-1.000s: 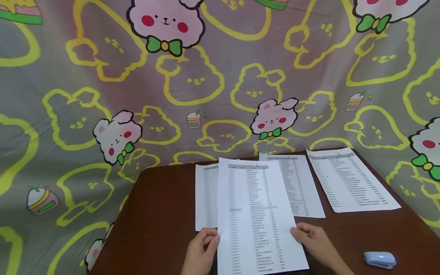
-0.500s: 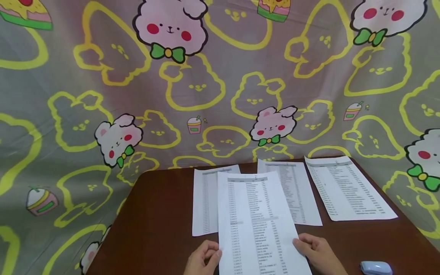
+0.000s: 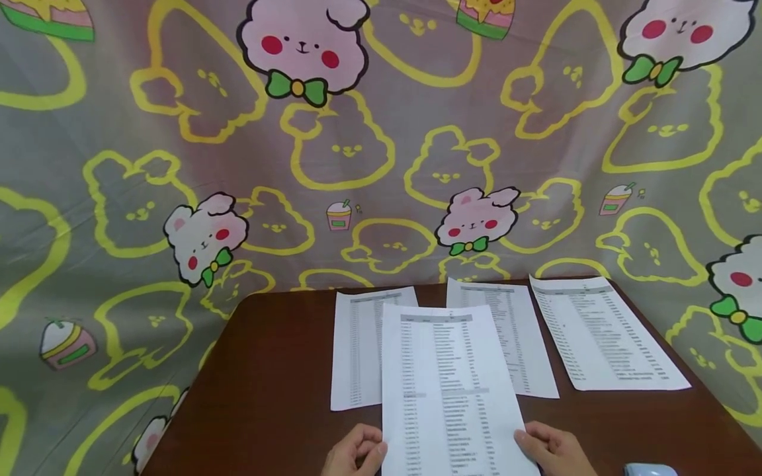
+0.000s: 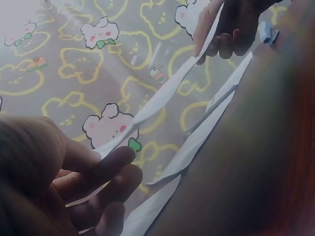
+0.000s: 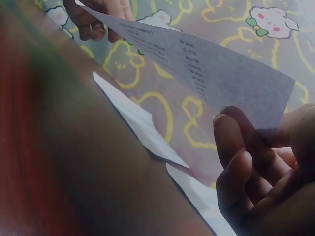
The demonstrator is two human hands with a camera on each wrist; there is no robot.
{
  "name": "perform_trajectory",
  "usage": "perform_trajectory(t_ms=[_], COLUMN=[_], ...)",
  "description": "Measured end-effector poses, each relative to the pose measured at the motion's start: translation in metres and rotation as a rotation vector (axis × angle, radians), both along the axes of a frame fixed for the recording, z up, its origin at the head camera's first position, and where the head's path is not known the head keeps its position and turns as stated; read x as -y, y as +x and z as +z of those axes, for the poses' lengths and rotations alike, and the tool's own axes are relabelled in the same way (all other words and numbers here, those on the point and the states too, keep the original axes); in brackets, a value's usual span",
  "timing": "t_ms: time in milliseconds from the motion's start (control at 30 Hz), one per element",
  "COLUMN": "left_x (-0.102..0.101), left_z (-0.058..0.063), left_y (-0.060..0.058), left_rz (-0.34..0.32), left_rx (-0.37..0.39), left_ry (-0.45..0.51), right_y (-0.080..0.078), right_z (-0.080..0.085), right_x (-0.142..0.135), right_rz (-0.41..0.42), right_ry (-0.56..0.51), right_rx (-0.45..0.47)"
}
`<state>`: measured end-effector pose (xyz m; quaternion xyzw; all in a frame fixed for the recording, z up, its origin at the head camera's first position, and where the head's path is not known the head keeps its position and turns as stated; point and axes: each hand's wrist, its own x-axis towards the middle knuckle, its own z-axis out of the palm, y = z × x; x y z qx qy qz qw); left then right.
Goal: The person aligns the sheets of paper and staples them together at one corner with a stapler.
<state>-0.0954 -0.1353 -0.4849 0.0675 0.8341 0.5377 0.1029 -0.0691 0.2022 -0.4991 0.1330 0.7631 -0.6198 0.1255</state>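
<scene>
A printed sheet of paper (image 3: 452, 396) is held up above the near part of the table by both hands. My left hand (image 3: 357, 451) pinches its left edge between thumb and fingers. On the opposite edge my right hand (image 3: 553, 449) does the same. The wrist views show the sheet nearly edge-on, off the tabletop, with the left hand's thumb on one face and its fingers (image 4: 118, 172) curled behind. In the head view the sheet's lower end is cut off by the frame and it overlaps two sheets lying behind it.
Three more printed sheets lie along the far side: a left sheet (image 3: 357, 350), a middle sheet (image 3: 524, 344) and a right sheet (image 3: 607, 334). A light blue stapler (image 3: 650, 470) sits at the near right. Behind the brown table (image 3: 262, 383) hangs a cartoon-patterned cloth (image 3: 381, 119).
Both hands and the held sheet sit lower in the head view, as do the other sheets and the stapler, since the camera has tilted up. The grip on the sheet is unchanged.
</scene>
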Motion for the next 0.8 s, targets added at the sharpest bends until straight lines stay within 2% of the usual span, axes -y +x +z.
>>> perform_trajectory(t_ms=[233, 333, 500, 600, 800], left_x=[-0.006, -0.009, -0.012, -0.012, -0.011], left_z=[-0.007, -0.008, -0.01, -0.013, -0.02], left_y=[0.003, 0.004, 0.001, -0.001, -0.003], left_rz=[-0.034, -0.045, -0.06, -0.067, -0.116], left_rx=[0.045, 0.055, 0.039, 0.04, 0.101], left_ry=[0.053, 0.053, 0.019, -0.014, -0.051], right_y=[0.004, 0.005, 0.006, 0.005, 0.006], right_z=[-0.004, -0.006, -0.009, -0.012, -0.022], right_x=[-0.003, -0.006, -0.013, -0.012, -0.003], right_rz=[-0.045, -0.032, 0.011, 0.009, -0.07], right_ry=[0.12, 0.101, 0.045, 0.075, 0.159], right_rx=[0.027, 0.03, 0.035, 0.035, 0.051])
